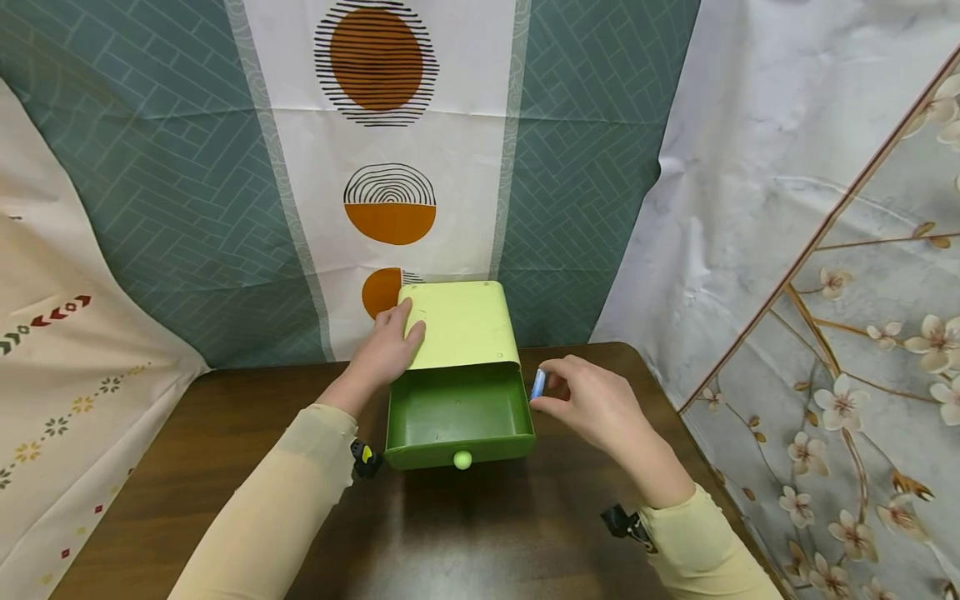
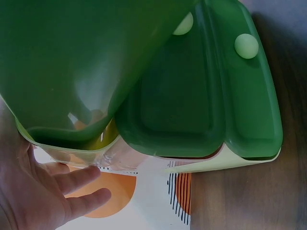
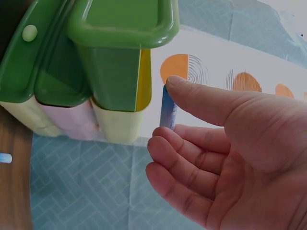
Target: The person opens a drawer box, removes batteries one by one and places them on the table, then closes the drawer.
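Right of centre, the right hand pinches a blue stick, possibly a battery, near a pulled-out green drawer at upper left.

The head view is brightly and fairly evenly lit, seemingly from above. A pale glare is thrown onto the tabletop near the bottom edge, and a dark shadow is cast below the drawer. Both wrist views are rendered dimmer, with muted contrast. In the left one, soft reflections are caught on the drawer's glossy green surface; in the right, print on the blue stick is blurred.
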Tool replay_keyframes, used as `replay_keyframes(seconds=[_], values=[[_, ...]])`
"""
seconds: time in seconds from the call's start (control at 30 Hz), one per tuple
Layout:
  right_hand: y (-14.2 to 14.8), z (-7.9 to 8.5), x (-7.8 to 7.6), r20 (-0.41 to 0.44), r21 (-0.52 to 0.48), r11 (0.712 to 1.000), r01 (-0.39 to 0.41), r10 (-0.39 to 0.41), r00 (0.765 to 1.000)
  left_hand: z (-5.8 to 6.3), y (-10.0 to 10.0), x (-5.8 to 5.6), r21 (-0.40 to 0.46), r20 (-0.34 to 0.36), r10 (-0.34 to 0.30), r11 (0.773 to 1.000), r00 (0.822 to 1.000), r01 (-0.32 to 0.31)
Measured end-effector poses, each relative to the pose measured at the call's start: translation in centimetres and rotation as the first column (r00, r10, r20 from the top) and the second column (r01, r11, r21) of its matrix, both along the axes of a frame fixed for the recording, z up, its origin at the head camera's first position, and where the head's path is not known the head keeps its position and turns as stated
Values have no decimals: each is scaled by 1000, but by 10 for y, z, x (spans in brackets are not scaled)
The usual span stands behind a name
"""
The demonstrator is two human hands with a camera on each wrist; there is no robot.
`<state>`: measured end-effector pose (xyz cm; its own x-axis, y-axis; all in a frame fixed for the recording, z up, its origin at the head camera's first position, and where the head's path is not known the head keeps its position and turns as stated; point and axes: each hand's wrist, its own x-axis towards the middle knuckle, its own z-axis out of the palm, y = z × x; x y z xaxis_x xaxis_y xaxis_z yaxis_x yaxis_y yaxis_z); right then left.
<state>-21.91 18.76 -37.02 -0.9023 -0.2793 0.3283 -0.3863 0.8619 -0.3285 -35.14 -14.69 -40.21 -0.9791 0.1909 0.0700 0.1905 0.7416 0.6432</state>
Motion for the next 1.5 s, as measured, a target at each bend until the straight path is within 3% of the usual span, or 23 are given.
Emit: replay_keyframes(seconds=[0.5, 1.5], values=[[13, -10, -6, 43, 17, 999, 44, -44, 998, -2, -1, 0, 5, -11, -3, 1000, 1000, 3], [44, -73, -37, 245, 95, 987, 133, -153, 958, -4, -1, -3, 4, -14, -2, 1000, 1000, 2]])
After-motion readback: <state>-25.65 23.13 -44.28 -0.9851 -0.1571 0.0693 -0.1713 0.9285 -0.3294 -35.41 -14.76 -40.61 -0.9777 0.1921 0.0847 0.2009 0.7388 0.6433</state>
